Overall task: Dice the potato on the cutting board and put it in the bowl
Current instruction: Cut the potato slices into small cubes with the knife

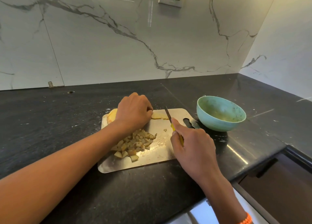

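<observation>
Soft, even daylight fills the scene, moderately bright with a slightly cool cast. The polished black counter [253,109] mirrors the marble wall [118,46] and shows bright streaks of glare near its right edge. The steel cutting board [152,163] gleams with pale reflections. Shadows are faint and diffuse under the bowl [221,113]. Wide-angle distortion bends the counter's edge and stretches the forearms. Focus is sharp, with mild softness at the corners.

Steel cutting board [175,115] lay flat on counter. Diced potato [135,142], skin-on cubes, piled at board's near-left. Pale slices [158,116] lay at far edge; uncut piece [111,115] far-left. Teal bowl [214,121] sat just beside board's right end, tilted.
</observation>
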{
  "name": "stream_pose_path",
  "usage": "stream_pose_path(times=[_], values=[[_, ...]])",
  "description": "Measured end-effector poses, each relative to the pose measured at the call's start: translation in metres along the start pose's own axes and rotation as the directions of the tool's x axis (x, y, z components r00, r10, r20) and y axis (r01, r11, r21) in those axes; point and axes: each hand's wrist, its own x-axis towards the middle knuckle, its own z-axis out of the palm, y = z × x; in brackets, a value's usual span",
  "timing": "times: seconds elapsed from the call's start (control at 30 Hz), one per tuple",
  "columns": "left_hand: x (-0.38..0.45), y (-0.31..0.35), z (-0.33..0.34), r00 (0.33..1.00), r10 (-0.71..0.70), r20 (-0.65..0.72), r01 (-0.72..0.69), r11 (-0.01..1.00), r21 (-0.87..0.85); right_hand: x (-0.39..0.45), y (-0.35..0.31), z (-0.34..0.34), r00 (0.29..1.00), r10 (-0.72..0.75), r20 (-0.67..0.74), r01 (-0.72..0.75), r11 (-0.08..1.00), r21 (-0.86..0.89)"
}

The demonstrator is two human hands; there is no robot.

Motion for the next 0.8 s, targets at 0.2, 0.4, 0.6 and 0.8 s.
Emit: stream_pose_path(times=[0.2,0.4,0.6,0.8], values=[[0.000,-0.001,0.003,0.998,-0.009,0.056,0.011,0.999,-0.040,0.027,-0.005,0.016,0.996,-0.005,0.091,0.009,0.999,-0.052],[-0.001,0.000,0.004,0.999,-0.002,0.038,0.004,0.999,-0.044,0.027,-0.003,0.018,0.992,-0.016,0.129,0.024,0.998,-0.065],[-0.002,0.001,0.002,0.998,0.017,0.055,-0.015,0.999,-0.045,0.032,-0.003,0.017,0.976,-0.041,0.212,0.058,0.995,-0.078],[-0.004,0.005,0.002,0.999,0.012,0.030,-0.012,1.000,-0.025,0.031,0.000,0.016,0.975,-0.041,0.219,0.051,0.998,-0.040]])
